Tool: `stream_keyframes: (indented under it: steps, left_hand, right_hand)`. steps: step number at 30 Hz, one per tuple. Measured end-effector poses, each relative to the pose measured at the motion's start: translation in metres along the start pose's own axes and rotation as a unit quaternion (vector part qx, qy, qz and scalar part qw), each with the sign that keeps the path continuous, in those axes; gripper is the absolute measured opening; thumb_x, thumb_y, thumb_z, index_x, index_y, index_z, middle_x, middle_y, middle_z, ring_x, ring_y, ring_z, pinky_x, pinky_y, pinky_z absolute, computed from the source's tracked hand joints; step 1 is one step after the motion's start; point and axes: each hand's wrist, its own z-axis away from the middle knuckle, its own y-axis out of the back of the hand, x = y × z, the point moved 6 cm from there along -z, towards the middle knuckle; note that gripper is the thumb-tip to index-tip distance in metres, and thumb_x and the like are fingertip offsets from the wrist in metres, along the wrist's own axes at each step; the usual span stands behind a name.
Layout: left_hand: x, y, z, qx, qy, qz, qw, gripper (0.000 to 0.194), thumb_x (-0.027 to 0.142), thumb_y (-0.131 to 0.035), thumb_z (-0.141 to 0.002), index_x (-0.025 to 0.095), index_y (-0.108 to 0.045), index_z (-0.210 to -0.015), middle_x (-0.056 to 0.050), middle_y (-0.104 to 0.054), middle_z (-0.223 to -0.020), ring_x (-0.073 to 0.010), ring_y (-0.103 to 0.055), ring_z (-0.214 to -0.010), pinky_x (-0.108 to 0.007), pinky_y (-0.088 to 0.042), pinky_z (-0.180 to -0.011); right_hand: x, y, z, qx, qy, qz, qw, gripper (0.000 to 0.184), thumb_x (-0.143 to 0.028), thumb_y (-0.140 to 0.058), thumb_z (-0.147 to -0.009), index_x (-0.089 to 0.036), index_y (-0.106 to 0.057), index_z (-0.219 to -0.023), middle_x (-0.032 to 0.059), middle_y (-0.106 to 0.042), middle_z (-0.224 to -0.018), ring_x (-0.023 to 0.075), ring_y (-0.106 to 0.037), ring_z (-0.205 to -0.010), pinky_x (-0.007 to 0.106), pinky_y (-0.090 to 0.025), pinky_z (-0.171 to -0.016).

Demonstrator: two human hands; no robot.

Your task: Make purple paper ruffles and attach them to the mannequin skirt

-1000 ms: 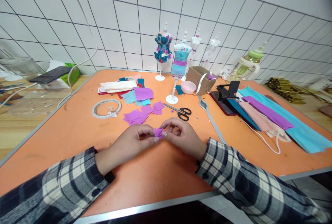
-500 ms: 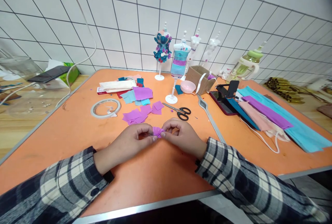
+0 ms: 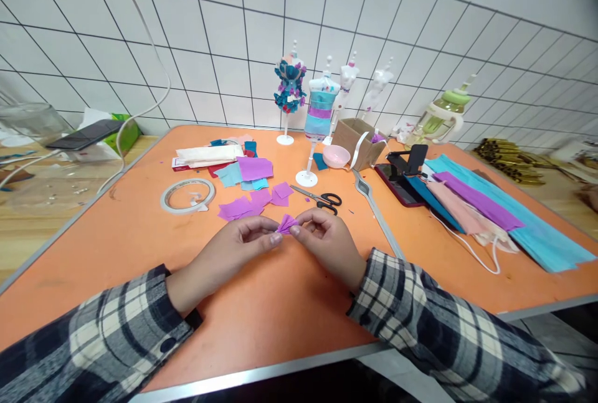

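My left hand (image 3: 236, 248) and my right hand (image 3: 324, 242) meet over the orange table (image 3: 140, 247), both pinching a small pleated purple paper piece (image 3: 286, 224) between thumbs and fingertips. Just beyond the hands lie several loose purple paper squares (image 3: 243, 208) and black-handled scissors (image 3: 320, 199). A roll of clear tape (image 3: 187, 195) sits to the left of the squares. Both sleeves are plaid.
Small dress-form mannequins (image 3: 319, 118) stand at the back, one wrapped in blue and purple paper. Near them are a pink bowl (image 3: 337, 156), a cardboard box (image 3: 359, 139), a phone on a stand (image 3: 404, 172), crepe paper sheets (image 3: 495, 210) and a green bottle (image 3: 441, 116).
The hands have shifted slightly up and away, still working the purple piece, which now stands more upright between the fingertips.
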Motion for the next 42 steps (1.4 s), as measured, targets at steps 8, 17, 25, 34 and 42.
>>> stream_keyframes:
  steps: [8,17,25,34,42]
  left_hand:
    - [-0.002,-0.001,-0.001,-0.013,0.023,-0.050,0.998,0.030,0.048,-0.074,-0.076,0.019,-0.076,-0.082,-0.004,-0.076,-0.083,-0.0223,-0.067,-0.082,-0.033,-0.050,-0.077]
    - [0.002,0.000,-0.001,-0.009,0.013,-0.051,0.999,0.029,0.048,-0.073,-0.075,0.020,-0.075,-0.080,-0.003,-0.076,-0.081,-0.0218,-0.067,-0.080,-0.033,-0.052,-0.077]
    - [0.000,0.001,-0.001,0.001,-0.002,-0.035,0.999,0.031,0.050,-0.071,-0.080,0.020,-0.076,-0.085,-0.004,-0.077,-0.087,-0.0220,-0.067,-0.086,-0.032,-0.051,-0.081]
    - [0.006,0.005,0.000,0.018,-0.024,-0.071,0.997,0.028,0.048,-0.067,-0.084,0.020,-0.073,-0.083,-0.003,-0.075,-0.084,-0.0208,-0.066,-0.083,-0.032,-0.051,-0.081]
    - [0.003,-0.001,-0.002,0.005,-0.014,-0.043,0.999,0.043,0.049,-0.075,-0.076,0.020,-0.070,-0.108,-0.004,-0.075,-0.092,-0.0236,-0.069,-0.090,-0.037,-0.055,-0.084]
  right_hand:
    - [0.002,-0.004,0.001,-0.027,-0.011,0.024,0.999,0.013,-0.031,-0.066,-0.079,-0.018,-0.067,-0.079,0.0009,-0.060,-0.075,0.0117,-0.047,-0.061,0.026,-0.038,-0.057]
    - [-0.001,-0.003,0.002,-0.059,-0.042,0.037,0.997,0.017,-0.036,-0.064,-0.083,-0.019,-0.065,-0.085,0.0007,-0.061,-0.079,0.0124,-0.051,-0.066,0.025,-0.042,-0.060]
    - [0.007,-0.004,-0.001,-0.060,-0.040,0.033,0.997,0.019,-0.036,-0.071,-0.080,-0.017,-0.067,-0.078,-0.0002,-0.058,-0.070,0.0121,-0.048,-0.062,0.026,-0.040,-0.059]
    - [0.004,-0.012,0.004,-0.105,-0.043,0.031,0.993,0.017,-0.034,-0.065,-0.085,-0.018,-0.069,-0.091,0.0014,-0.064,-0.085,0.0122,-0.055,-0.071,0.025,-0.045,-0.065]
    - [0.009,-0.008,0.000,-0.064,-0.060,0.030,0.996,0.017,-0.035,-0.070,-0.079,-0.018,-0.066,-0.081,-0.0009,-0.061,-0.072,0.0117,-0.051,-0.064,0.025,-0.043,-0.060]
